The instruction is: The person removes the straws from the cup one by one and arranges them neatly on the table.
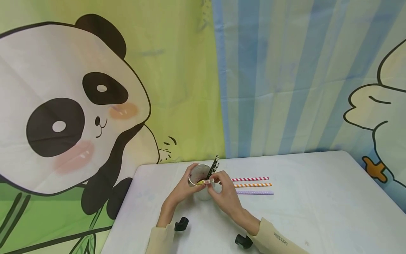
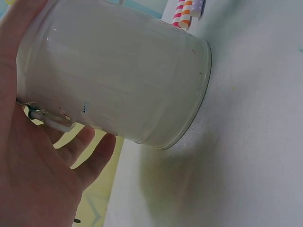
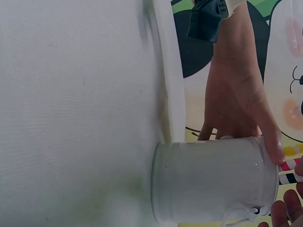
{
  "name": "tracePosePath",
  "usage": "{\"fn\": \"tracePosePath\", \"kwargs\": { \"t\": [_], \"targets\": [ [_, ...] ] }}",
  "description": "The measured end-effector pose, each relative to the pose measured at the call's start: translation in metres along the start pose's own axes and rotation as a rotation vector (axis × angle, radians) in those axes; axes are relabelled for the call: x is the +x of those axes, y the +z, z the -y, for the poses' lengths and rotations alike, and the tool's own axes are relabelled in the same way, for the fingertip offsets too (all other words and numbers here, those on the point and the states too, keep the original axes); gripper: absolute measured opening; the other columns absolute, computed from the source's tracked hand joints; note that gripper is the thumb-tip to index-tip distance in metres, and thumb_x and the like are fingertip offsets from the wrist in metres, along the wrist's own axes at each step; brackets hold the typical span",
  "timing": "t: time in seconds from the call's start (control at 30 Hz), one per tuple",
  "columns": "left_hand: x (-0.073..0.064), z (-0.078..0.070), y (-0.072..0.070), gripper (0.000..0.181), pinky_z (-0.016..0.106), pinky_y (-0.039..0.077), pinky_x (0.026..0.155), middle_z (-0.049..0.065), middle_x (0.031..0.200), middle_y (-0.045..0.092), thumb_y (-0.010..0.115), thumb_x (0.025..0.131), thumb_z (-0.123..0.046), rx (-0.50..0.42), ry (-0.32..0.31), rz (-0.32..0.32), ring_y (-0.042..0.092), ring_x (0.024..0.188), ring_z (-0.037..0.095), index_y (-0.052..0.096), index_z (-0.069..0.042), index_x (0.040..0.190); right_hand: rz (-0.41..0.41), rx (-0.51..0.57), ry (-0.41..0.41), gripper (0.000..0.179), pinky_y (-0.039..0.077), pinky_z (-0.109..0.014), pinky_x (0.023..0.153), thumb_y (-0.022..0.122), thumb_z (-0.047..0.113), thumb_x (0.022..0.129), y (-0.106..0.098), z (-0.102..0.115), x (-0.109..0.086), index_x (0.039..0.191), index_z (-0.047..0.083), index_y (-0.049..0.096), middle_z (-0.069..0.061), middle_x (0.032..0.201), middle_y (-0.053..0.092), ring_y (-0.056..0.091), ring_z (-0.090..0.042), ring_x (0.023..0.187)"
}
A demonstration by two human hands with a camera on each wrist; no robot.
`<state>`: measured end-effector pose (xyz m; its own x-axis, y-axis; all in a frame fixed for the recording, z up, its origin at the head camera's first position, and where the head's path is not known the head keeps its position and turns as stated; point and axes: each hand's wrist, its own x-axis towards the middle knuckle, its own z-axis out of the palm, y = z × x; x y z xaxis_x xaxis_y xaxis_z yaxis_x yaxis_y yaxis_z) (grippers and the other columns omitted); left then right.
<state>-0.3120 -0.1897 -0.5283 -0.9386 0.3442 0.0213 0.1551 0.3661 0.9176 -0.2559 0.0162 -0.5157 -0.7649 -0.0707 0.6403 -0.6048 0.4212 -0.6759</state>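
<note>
Nearest are the two pale sleeves (image 1: 161, 241), with a black fitting (image 1: 182, 224) beside the left cuff and another black fitting (image 1: 243, 242) beside the right one. Beyond them, the left hand (image 1: 182, 191) grips a whitish cup (image 1: 205, 195) round its side, thumb up by the rim. The right hand (image 1: 227, 198) has its thumb and fingers bent in, pinching at the straws by the cup's mouth; which straw it has is hidden. The cup is above the white table (image 1: 317, 194), near its far edge, mouth turned toward the person; whether its base touches the cloth, I cannot tell. A thin loop handle (image 2: 53, 123) shows on its side. At the mouth are a black-and-white straw (image 1: 213, 167), a yellow one and a pink-striped straw (image 3: 289, 164).

To the right of the cup, three straws lie roughly parallel: lavender (image 1: 257, 193) nearest, then orange-striped (image 1: 253, 185), then red-striped (image 1: 253, 179).

Behind the table hangs cloth printed with a large panda (image 1: 63, 70) at left and blue stripes (image 1: 269, 77) at right.
</note>
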Motion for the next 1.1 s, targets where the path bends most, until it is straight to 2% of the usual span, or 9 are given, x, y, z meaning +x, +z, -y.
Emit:
{"fn": "tracePosePath", "kwargs": {
  "t": [0.13, 0.4, 0.63, 0.83, 1.1],
  "targets": [
    [0.000, 0.001, 0.001, 0.092, 0.057, 0.040, 0.104, 0.006, 0.146, 0.046, 0.084, 0.081, -0.034, -0.001, -0.009, -0.011, 0.047, 0.132, 0.028, 0.028, -0.042, 0.153, -0.017, 0.004, -0.009, 0.022, 0.051, -0.035, 0.077, 0.074, 0.006, 0.084, -0.003, 0.002, 0.002, 0.103, 0.012, 0.064, 0.005, 0.099, 0.061, 0.057, -0.011, 0.090],
    [0.001, 0.000, 0.001, 0.092, 0.054, 0.042, 0.103, 0.006, 0.146, 0.045, 0.085, 0.081, -0.035, 0.002, -0.001, -0.020, 0.047, 0.132, 0.029, 0.028, -0.041, 0.153, -0.021, 0.039, 0.021, 0.022, 0.050, -0.034, 0.078, 0.073, 0.007, 0.087, -0.014, 0.010, 0.005, 0.105, 0.013, 0.064, 0.005, 0.101, 0.061, 0.059, -0.016, 0.090],
    [0.000, 0.001, 0.001, 0.093, 0.056, 0.042, 0.104, 0.007, 0.148, 0.043, 0.085, 0.081, -0.035, -0.007, -0.005, -0.018, 0.045, 0.134, 0.030, 0.027, -0.039, 0.154, -0.012, 0.064, 0.043, 0.017, 0.051, -0.037, 0.082, 0.071, 0.010, 0.090, -0.026, 0.017, 0.006, 0.106, 0.011, 0.064, 0.002, 0.101, 0.062, 0.059, -0.018, 0.091],
    [0.000, 0.000, 0.001, 0.093, 0.060, 0.039, 0.106, 0.005, 0.150, 0.042, 0.085, 0.080, -0.038, 0.007, -0.011, -0.026, 0.042, 0.137, 0.029, 0.028, -0.042, 0.153, -0.024, 0.077, 0.057, 0.017, 0.050, -0.030, 0.083, 0.071, 0.010, 0.091, -0.034, 0.020, 0.008, 0.106, 0.013, 0.063, 0.004, 0.101, 0.061, 0.060, -0.020, 0.092],
    [0.000, 0.001, 0.001, 0.092, 0.060, 0.037, 0.108, 0.005, 0.150, 0.042, 0.085, 0.080, -0.035, -0.009, -0.013, -0.027, 0.042, 0.138, 0.029, 0.029, -0.044, 0.152, -0.044, 0.070, 0.061, 0.017, 0.051, -0.038, 0.082, 0.071, 0.010, 0.090, -0.042, 0.024, 0.009, 0.106, 0.012, 0.064, 0.005, 0.101, 0.061, 0.058, -0.013, 0.093]
  ]
}}
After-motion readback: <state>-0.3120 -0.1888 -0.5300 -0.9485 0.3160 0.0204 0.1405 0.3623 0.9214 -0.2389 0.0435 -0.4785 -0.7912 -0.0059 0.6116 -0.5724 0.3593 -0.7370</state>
